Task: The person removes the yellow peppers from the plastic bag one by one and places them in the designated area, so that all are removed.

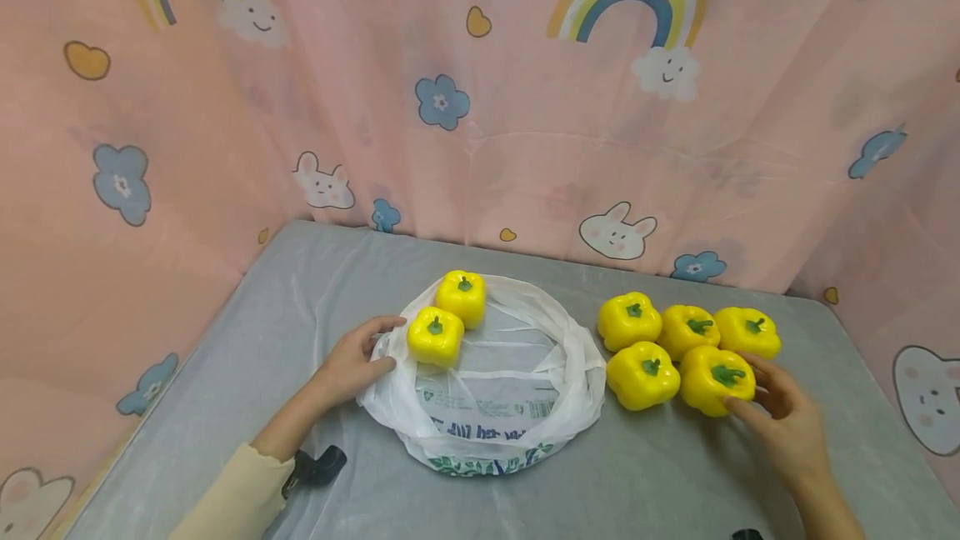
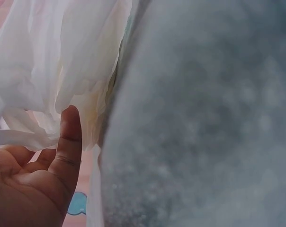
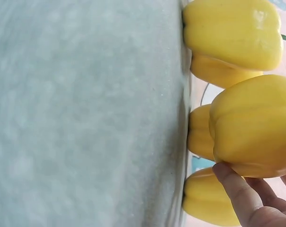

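My right hand (image 1: 787, 415) holds a yellow bell pepper (image 1: 717, 382) by its right side, with thumb and fingers spread around it. In the right wrist view this bell pepper (image 3: 254, 127) appears lifted slightly off the grey cloth. Several other yellow bell peppers (image 1: 642, 375) sit close beside it, green stems up. At the left rim of a white plastic bag (image 1: 581, 365), my left hand (image 1: 348, 365) touches the film with fairly straight fingers and thumb (image 2: 69, 146). The bag lies wide open; two bell peppers (image 1: 435, 337) are at its left inner side.
Grey cloth (image 1: 315, 273) covers the table. A pink printed curtain (image 1: 510, 107) hangs behind and at both sides. A black strap piece (image 1: 322, 467) shows at my left wrist. Green and blue print (image 1: 487, 432) marks the bag.
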